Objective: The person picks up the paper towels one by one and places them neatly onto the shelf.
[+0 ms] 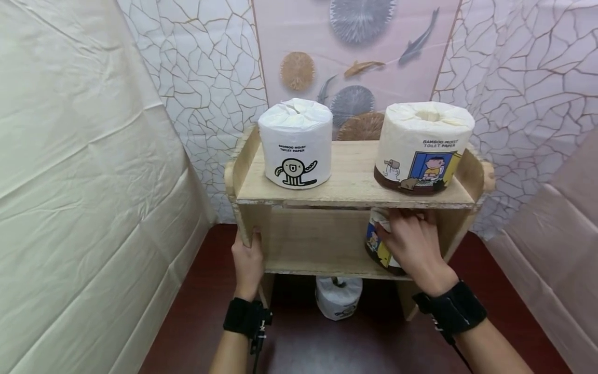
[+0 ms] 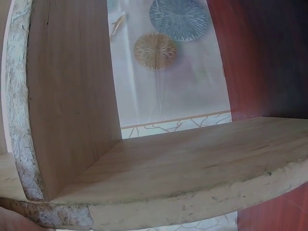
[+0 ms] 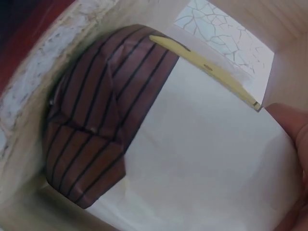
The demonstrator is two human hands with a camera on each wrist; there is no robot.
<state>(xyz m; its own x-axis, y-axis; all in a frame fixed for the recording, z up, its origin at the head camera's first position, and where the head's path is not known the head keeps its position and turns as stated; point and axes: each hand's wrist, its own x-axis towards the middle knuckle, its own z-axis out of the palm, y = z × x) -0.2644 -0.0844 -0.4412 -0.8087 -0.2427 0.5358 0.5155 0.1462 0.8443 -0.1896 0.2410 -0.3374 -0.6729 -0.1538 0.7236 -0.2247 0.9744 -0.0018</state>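
Note:
A wrapped toilet paper roll (image 1: 379, 244) with a coloured cartoon stands on the right of the middle board of a small wooden shelf (image 1: 308, 239). My right hand (image 1: 416, 244) holds this roll near its top, just below the upper board. Close up in the right wrist view, the roll (image 3: 202, 144) shows a white side and a brown striped base, with some fingers (image 3: 292, 126) at its edge. My left hand (image 1: 248, 262) grips the front edge of the shelf's left side panel. Only a bit of that hand (image 2: 17, 222) appears in the left wrist view.
On the top board stand a white roll (image 1: 295, 148) with a black drawing and a cream roll (image 1: 422, 150) with a cartoon. Another roll (image 1: 338, 298) sits under the middle board on the dark red table (image 1: 187, 322). Pale fabric walls (image 1: 93, 208) enclose the sides.

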